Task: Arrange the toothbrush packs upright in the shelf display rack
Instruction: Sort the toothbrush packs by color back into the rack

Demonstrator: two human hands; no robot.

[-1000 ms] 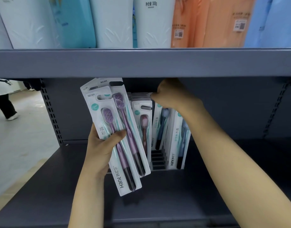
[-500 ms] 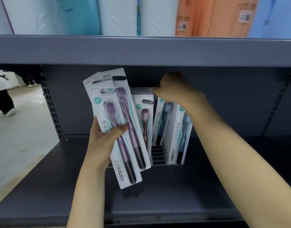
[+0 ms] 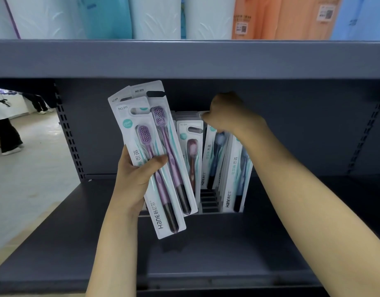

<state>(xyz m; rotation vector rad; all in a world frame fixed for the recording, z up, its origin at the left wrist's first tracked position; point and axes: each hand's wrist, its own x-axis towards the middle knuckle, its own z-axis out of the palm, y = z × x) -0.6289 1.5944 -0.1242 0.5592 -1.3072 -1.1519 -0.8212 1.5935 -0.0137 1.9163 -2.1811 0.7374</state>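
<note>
Packs (image 3: pixel 154 168): light, stiff card with slick blister fronts, fanned in my left hand (image 3: pixel 133 179), thumb clamped across front. Best held by card edges. Right hand (image 3: pixel 227 116) pinched top of pack standing in rack (image 3: pixel 208 202), mid-shelf.

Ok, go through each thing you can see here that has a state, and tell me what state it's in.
Left hand: grips the purple toothbrush packs.
Purple toothbrush packs: held fanned and tilted, outside the rack.
Right hand: pinches the top of a pack in the rack.
Racked packs: standing upright.
Rack: front slots empty.
</note>
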